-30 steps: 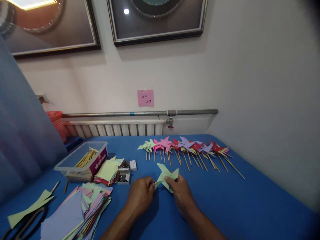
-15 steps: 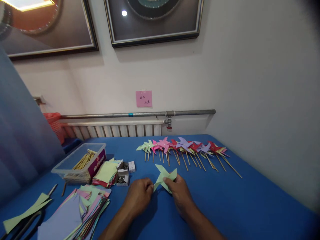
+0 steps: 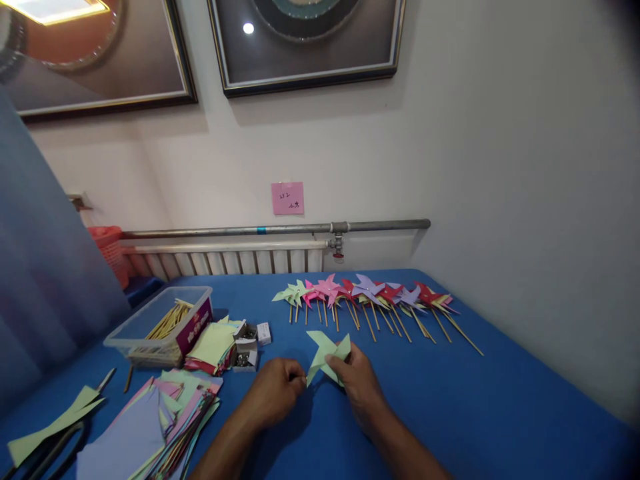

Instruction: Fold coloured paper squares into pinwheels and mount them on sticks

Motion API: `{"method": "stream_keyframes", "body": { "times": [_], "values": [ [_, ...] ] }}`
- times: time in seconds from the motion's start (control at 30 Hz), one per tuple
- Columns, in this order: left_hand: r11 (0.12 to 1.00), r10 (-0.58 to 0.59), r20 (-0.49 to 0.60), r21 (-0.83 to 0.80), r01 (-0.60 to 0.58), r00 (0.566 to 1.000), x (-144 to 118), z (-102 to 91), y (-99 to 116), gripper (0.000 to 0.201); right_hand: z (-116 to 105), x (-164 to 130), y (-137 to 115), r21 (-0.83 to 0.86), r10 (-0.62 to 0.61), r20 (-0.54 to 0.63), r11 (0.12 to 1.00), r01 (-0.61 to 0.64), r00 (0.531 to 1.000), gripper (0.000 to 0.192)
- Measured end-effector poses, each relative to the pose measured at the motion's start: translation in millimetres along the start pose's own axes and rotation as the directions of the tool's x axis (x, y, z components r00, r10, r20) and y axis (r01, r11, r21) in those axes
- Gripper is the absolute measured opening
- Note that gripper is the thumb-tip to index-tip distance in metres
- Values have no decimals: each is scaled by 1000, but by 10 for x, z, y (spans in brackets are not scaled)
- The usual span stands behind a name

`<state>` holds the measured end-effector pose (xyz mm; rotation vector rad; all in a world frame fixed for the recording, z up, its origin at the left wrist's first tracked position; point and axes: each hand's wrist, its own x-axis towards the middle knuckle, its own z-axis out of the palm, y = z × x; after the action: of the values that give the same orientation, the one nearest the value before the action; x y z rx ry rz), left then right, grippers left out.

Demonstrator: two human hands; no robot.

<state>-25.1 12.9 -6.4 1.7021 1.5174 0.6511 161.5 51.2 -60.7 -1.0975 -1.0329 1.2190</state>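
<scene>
Both hands work on a light green paper pinwheel just above the blue table. My right hand pinches its centre and right blades. My left hand has its fingertips at the lower left blade tip, fingers curled. A row of finished pinwheels on wooden sticks, green, pink, purple and red, lies beyond the hands toward the wall.
A clear plastic box of wooden sticks stands at the left. Beside it are a stack of coloured paper squares and small boxes of pins. Cut coloured sheets and scissors lie near left. A radiator runs along the wall.
The hands and green pinwheel stay in nearly the same place; the right fingers have folded the right blade in a little. The camera shifted slightly.
</scene>
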Motion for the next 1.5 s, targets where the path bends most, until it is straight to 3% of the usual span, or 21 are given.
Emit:
{"method": "stream_keyframes", "body": {
  "times": [0.23, 0.43, 0.5, 0.6, 0.7, 0.8, 1.13, 1.5],
  "values": [
    [984, -9, 53, -177, 19, 999, 53, 7, -66, 11, 36, -69, -107, 110, 68, 54, 991, -74, 996, 46],
    [886, -63, -97, -464, 11, 993, 189, 130, -168, 34, 83, -87, -111, 263, 123, -49, 959, -106, 991, 61],
    [846, -87, -120, -533, 10, 989, 213, 143, -157, 40, 110, -97, -64, 216, 123, -49, 970, -110, 991, 55],
    [825, -111, -133, -565, 16, 985, 215, 109, -118, 45, 168, -166, -2, -4, 81, 97, 997, -81, 992, 44],
    [827, -101, -130, -563, 10, 986, 203, 65, -97, 48, 222, -285, 18, -234, 48, 252, 972, 13, 966, 31],
    [814, -79, -125, -581, -8, 989, 198, 62, -96, 49, 246, -385, -6, -363, -6, 311, 923, 124, 951, 19],
    [776, -82, -115, -631, -10, 990, 183, 110, -32, 47, 238, -456, -57, -386, -17, 403, 903, 187, 915, 21],
    [833, -55, -19, -552, 35, 998, 180, 107, -91, 37, 231, -433, -54, -414, -48, 398, 882, 226, 916, 21]
  ]
}}
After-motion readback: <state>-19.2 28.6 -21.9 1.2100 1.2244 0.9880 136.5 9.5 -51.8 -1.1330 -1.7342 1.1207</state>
